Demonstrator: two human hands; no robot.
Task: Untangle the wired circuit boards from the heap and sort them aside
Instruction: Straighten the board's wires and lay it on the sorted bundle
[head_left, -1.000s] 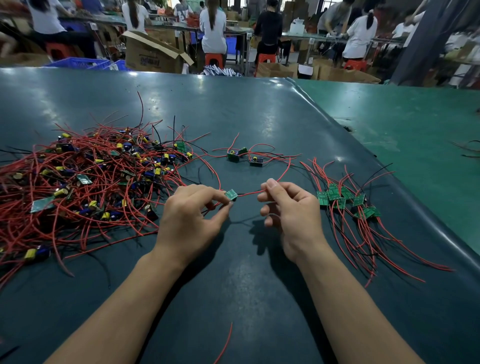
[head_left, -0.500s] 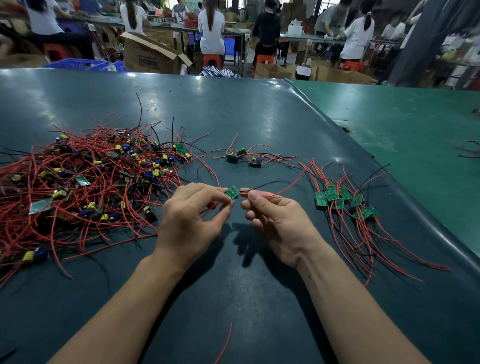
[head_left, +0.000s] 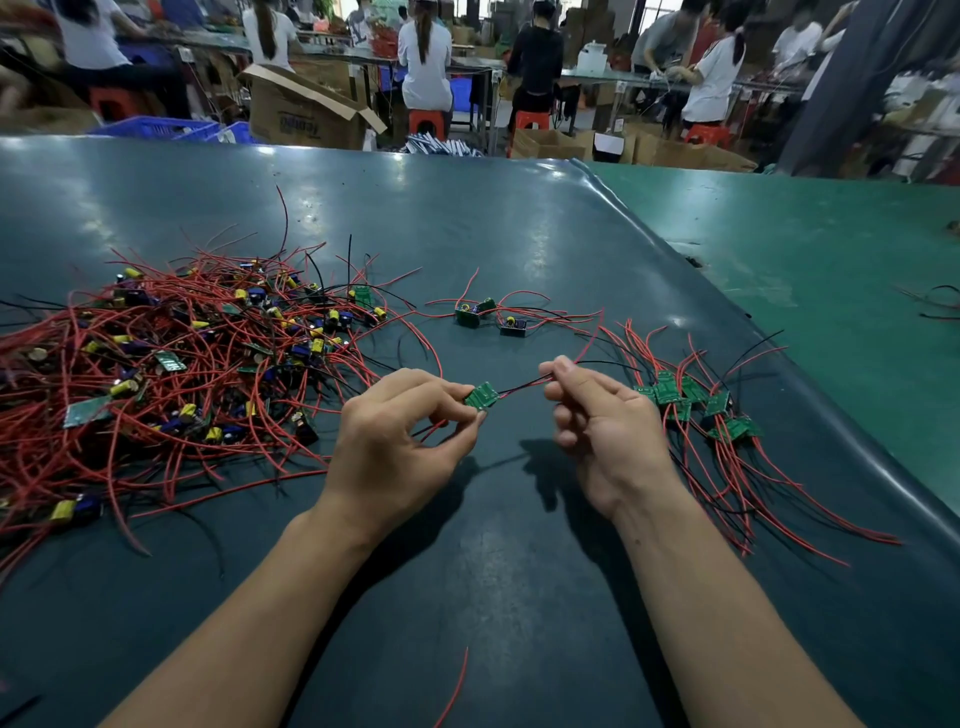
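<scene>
A small green circuit board (head_left: 482, 396) is pinched between the thumb and fingers of my left hand (head_left: 395, 431). Its red and black wires (head_left: 524, 387) run right into my right hand (head_left: 597, 421), which pinches them between thumb and forefinger. A big tangled heap of red-wired boards (head_left: 182, 364) with yellow and blue parts lies to the left. To the right lies a sorted group of green boards (head_left: 696, 405), their red wires trailing toward me. Two more wired boards (head_left: 488, 317) sit apart, beyond my hands.
The dark mat (head_left: 467, 218) ends at a raised edge on the right, with a green table (head_left: 831, 249) past it. A loose red wire (head_left: 454, 691) lies near me. Several people sit at benches among cardboard boxes (head_left: 306, 111) in the background.
My right hand slid left along the wires toward the board, then moved back right, still pinching them. My left hand kept hold of the board and barely moved.
</scene>
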